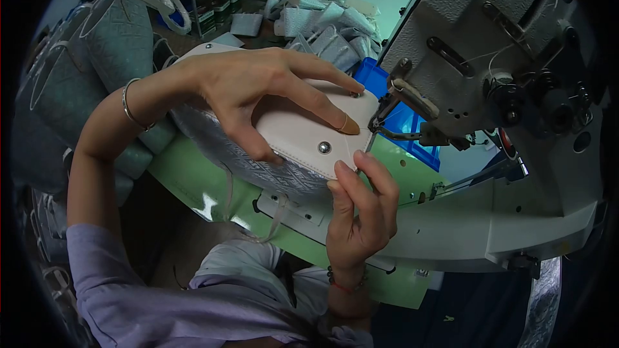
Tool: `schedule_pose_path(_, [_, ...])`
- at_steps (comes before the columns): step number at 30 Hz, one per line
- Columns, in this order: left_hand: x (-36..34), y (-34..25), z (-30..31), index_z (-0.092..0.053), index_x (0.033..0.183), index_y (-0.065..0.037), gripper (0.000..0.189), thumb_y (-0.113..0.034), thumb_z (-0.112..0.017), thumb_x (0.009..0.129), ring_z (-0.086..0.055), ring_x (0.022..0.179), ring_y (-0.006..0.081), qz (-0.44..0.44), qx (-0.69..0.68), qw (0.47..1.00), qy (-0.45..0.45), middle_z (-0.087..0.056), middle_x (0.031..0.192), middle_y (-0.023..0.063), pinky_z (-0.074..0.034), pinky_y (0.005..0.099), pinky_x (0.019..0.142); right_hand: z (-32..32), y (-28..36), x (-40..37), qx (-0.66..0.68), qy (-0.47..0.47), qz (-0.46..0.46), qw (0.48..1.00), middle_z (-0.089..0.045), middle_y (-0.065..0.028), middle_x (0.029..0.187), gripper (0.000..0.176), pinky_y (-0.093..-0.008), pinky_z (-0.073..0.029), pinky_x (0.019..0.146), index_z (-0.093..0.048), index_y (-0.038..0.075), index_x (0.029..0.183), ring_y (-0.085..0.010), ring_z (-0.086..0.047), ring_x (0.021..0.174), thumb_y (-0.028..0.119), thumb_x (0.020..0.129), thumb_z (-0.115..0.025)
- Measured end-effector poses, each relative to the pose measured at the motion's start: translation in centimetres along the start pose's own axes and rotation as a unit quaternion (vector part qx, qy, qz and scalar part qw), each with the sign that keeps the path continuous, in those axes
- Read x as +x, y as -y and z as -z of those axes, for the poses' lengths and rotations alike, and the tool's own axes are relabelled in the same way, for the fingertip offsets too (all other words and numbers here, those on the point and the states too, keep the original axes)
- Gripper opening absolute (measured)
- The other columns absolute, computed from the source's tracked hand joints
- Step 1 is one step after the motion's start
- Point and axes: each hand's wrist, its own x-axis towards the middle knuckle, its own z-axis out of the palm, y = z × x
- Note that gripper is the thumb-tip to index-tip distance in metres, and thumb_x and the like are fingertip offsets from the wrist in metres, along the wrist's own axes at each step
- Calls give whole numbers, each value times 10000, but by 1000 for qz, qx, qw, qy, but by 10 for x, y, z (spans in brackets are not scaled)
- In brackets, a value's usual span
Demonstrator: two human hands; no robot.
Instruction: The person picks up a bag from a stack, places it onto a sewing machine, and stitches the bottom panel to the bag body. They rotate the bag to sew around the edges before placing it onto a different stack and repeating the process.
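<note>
Green sewing table, stacked grey bags behind.
Left hand presses spread flat on the white leather flap; right hand pinches the flap's edge, the grey sewing machine just beyond its fingertips.

The white flap looks like smooth, matt leather, set with a shiny metal snap stud. My grey bag body is rough, pattern-textured cloth. The sewing machine has a speckled matt casing, and the green tabletop is glossy.
</note>
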Motion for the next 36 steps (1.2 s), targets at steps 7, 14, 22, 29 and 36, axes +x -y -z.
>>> schedule_pose_path(7, [1, -1, 1, -607, 1290, -118, 794, -367, -743, 549, -558, 1171, 400, 10, -3, 1000, 5, -467, 1390, 237, -474, 450, 967, 2, -2, 3, 3, 0, -1, 1000, -630, -126, 1103, 191, -336, -542, 840, -696, 71, 1031, -250, -628, 1017, 80, 841, -703])
schedule_pose_path(14, [1, -1, 1, -606, 1292, -120, 803, -359, -743, 538, -561, 1162, 396, 12, -9, 1000, 3, -473, 1388, 232, -474, 440, 960, 2, 0, 3, 9, 2, -8, 1000, -634, -128, 1102, 197, -336, -538, 839, -703, 66, 1028, -252, -627, 1019, 77, 831, -711])
schedule_pose_path(22, [1, -5, 4, -597, 1310, -153, 812, -399, -735, 549, -495, 1235, 389, 17, 35, 999, 20, -434, 1432, 209, -395, 483, 1026, 10, -9, 2, 23, 30, 4, 999, -621, -144, 1129, 211, -359, -528, 865, -713, 46, 1005, -260, -621, 1028, 104, 805, -748])
schedule_pose_path(29, [1, -4, 4, -602, 1305, -196, 800, -400, -748, 546, -472, 1252, 385, 17, 51, 998, 24, -419, 1448, 180, -365, 497, 1037, 25, -24, 14, 161, -45, -162, 973, -574, -189, 1145, 220, -349, -461, 923, -664, -21, 1014, -249, -570, 1056, 38, 802, -652])
schedule_pose_path(36, [1, -8, 5, -603, 1303, -220, 806, -379, -761, 529, -461, 1258, 382, 27, 57, 998, 27, -413, 1452, 162, -370, 504, 1025, 39, -25, 35, 273, 71, -231, 931, -556, -188, 1176, 242, -337, -399, 984, -626, -57, 1021, -220, -523, 1123, -74, 814, -501])
